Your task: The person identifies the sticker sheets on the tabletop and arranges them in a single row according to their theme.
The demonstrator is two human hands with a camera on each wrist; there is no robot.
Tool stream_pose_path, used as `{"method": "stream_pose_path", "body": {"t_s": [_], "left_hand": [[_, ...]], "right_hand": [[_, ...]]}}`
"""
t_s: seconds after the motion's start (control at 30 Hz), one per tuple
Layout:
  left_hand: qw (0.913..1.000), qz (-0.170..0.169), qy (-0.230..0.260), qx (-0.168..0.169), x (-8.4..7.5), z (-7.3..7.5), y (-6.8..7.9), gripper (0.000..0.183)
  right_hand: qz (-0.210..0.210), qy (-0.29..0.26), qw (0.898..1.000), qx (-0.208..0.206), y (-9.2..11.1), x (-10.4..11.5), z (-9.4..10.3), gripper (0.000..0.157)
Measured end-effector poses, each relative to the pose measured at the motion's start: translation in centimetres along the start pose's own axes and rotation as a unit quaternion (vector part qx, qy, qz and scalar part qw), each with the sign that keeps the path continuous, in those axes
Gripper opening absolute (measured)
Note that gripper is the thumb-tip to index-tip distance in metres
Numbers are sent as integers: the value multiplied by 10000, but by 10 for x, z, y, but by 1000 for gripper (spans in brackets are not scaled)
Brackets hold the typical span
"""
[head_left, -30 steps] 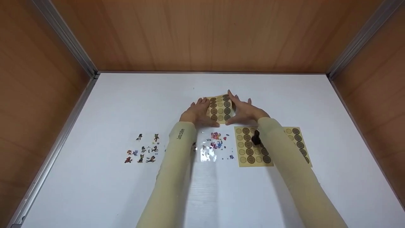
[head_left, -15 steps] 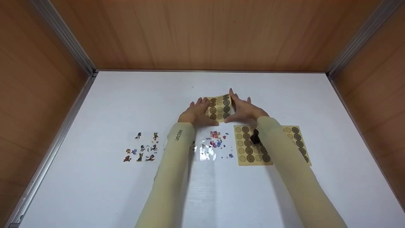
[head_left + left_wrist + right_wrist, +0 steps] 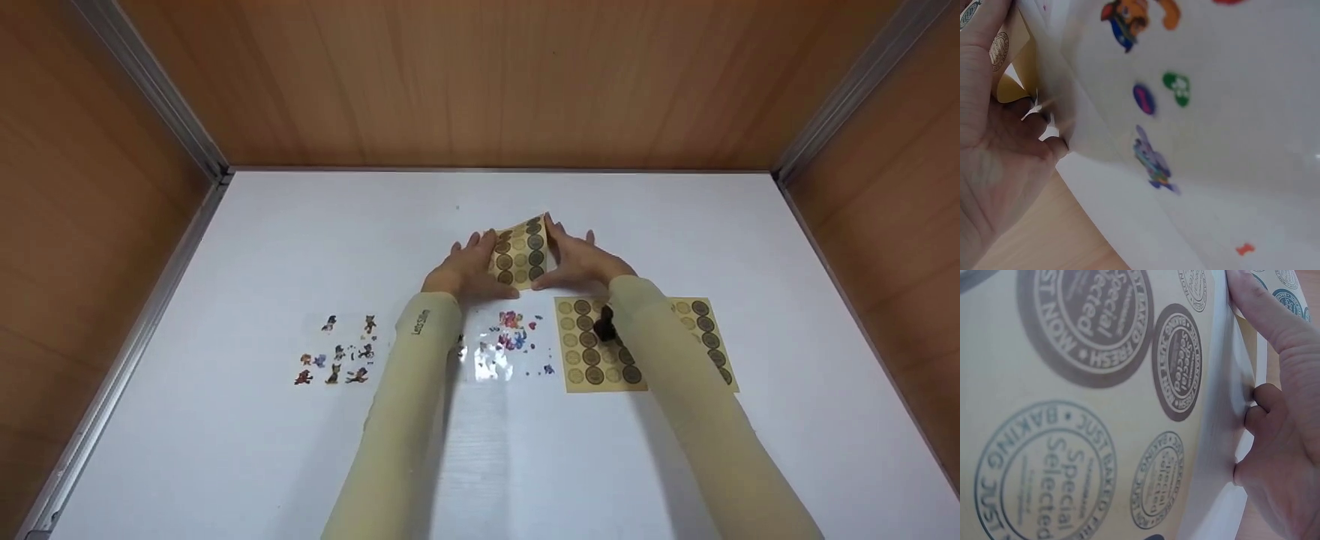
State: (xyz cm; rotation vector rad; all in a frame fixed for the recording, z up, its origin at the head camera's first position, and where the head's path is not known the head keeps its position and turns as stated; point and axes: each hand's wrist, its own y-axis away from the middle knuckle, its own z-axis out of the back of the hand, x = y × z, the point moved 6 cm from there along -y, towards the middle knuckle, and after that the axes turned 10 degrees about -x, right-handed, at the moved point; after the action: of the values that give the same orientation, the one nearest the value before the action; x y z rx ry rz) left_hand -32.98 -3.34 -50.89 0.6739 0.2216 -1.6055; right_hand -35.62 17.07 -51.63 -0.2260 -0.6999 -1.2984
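In the head view a tan sticker sheet [image 3: 520, 255] printed with round labels stands bent up between the two hands at the table's middle. My left hand [image 3: 469, 270] holds its left edge; in the left wrist view the fingers [image 3: 1016, 115] curl behind the sheet. At the right edge is my right hand [image 3: 581, 261], thumb low and index finger at the top corner. The right wrist view shows the remaining fingers [image 3: 1258, 416] curled down against the white surface. A larger-looking matching label sheet [image 3: 600, 375] lies under the right forearm, partly hidden by the sleeve.
Clear sheets with small cartoon stickers [image 3: 335, 373] lie at the left, and more colourful stickers [image 3: 512, 341] lie in the middle, partly under the left sleeve. Wood-grain panels [image 3: 480, 82] enclose the white table [image 3: 480, 480] at the back and sides.
The upper right corner of the held sticker sheet has risen and the sheet bends more, following the right index finger. Both hands stay in nearly the same place.
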Motion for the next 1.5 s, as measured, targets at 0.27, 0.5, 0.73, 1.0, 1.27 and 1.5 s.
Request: {"method": "stream_pose_path", "body": {"t_s": [0.27, 0.5, 0.73, 1.0, 1.27, 1.5], "left_hand": [[9997, -213, 35, 71, -5, 0, 0, 122], [9973, -731, 98, -16, -11, -1, -4, 118], [9956, -935, 12, -110, -16, -3, -6, 115], [9958, -850, 137, -304, -20, -6, -5, 114], [9918, -924, 526, -704, -26, -7, -1, 117], [9820, -892, 1462, -790, -35, -4, 4, 128]], "right_hand": [[679, 172, 9975, 51, -6, 5, -1, 128], [685, 93, 9976, 60, -8, 7, 0, 126], [904, -820, 9918, 378, -5, 12, 3, 108], [613, -2687, 9610, 240, 2, 14, 11, 77], [276, -4030, 9141, -351, 4, 26, 21, 73], [264, -4124, 9090, -547, 17, 28, 35, 76]]}}
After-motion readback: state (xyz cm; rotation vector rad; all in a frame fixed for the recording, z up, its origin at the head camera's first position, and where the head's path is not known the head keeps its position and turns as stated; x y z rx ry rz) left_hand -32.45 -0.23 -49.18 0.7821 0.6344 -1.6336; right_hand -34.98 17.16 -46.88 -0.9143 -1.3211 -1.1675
